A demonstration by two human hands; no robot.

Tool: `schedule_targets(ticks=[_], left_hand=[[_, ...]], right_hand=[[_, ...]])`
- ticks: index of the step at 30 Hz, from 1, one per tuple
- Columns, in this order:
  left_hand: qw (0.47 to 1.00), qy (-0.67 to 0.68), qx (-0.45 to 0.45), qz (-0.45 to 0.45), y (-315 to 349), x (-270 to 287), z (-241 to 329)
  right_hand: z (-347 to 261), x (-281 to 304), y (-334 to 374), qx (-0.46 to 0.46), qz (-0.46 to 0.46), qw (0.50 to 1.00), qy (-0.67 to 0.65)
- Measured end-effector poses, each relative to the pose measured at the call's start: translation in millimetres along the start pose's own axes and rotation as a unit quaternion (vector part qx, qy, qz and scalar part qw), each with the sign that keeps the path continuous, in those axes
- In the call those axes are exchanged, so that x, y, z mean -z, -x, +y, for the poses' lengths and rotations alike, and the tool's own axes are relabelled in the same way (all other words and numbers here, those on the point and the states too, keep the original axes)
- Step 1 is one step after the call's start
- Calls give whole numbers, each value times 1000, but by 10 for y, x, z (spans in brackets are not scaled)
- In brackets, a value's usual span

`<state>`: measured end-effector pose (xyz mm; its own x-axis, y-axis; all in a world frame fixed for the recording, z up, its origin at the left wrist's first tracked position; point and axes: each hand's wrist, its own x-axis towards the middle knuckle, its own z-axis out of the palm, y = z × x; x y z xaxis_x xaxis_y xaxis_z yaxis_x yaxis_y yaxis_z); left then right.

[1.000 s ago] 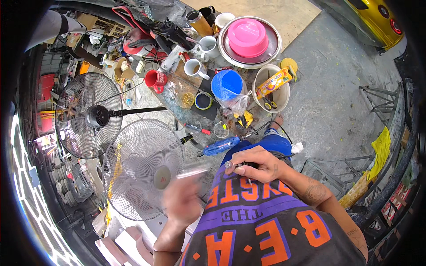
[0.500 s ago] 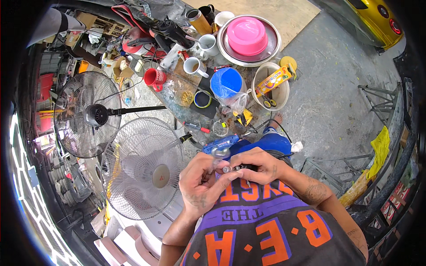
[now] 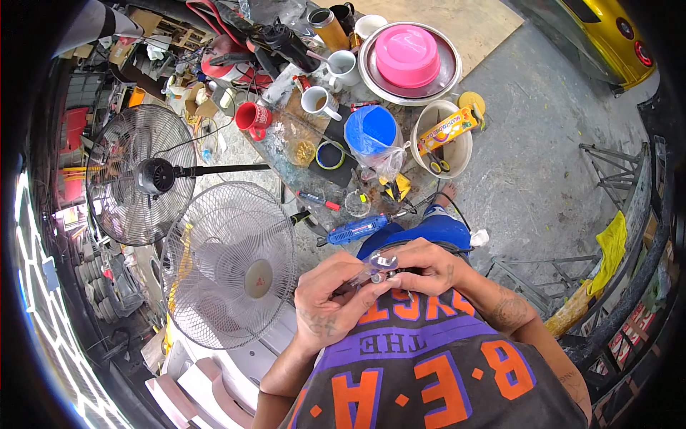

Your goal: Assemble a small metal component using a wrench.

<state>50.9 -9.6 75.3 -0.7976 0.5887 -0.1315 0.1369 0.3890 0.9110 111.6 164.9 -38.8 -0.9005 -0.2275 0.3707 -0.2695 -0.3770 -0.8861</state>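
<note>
Both hands meet in front of my shirt, fingers pinched together. My left hand (image 3: 327, 294) is closed on a small clear, shiny piece (image 3: 384, 262) that looks like plastic. My right hand (image 3: 427, 267) is closed on a small metal cylinder (image 3: 379, 277), whose rounded end shows between the fingertips. The two pieces touch or nearly touch; my fingers hide most of both, and I cannot tell their exact kind. Just beyond my hands lies a blue hand-held power tool (image 3: 357, 230) with a dark tip.
Ahead, a low table holds mugs (image 3: 319, 103), a blue container in plastic (image 3: 370, 130), a tape roll (image 3: 329, 155), a marker (image 3: 318, 201) and a pink basin (image 3: 407, 57) on a metal bowl. A white bucket (image 3: 463, 154) holds scissors. Two fans (image 3: 229, 268) stand left; metal stands (image 3: 607, 168) right.
The clear piece has turned and moved right, now over the metal cylinder's end. My hands have come closer together. The view has shifted slightly.
</note>
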Motion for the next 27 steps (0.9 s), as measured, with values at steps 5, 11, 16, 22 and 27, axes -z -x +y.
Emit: schedule_targets(ticks=[5,11,16,22,27], left_hand=[[1000,0,-8,-21,-2,34,-37],[996,58,61,4,51,57,-35],[989,-19,-144,41,0,105,-115],[967,-114,-222,49,64,87,-173],[969,-49,-219,100,80,96,-209]], right_hand=[[10,-25,-21,14,21,1000,1],[-3,1,1,-4,1,1000,4],[-46,14,-50,-13,-9,1000,-4],[-47,40,-48,-31,-15,999,-11],[-43,38,-60,-33,-23,999,-13]])
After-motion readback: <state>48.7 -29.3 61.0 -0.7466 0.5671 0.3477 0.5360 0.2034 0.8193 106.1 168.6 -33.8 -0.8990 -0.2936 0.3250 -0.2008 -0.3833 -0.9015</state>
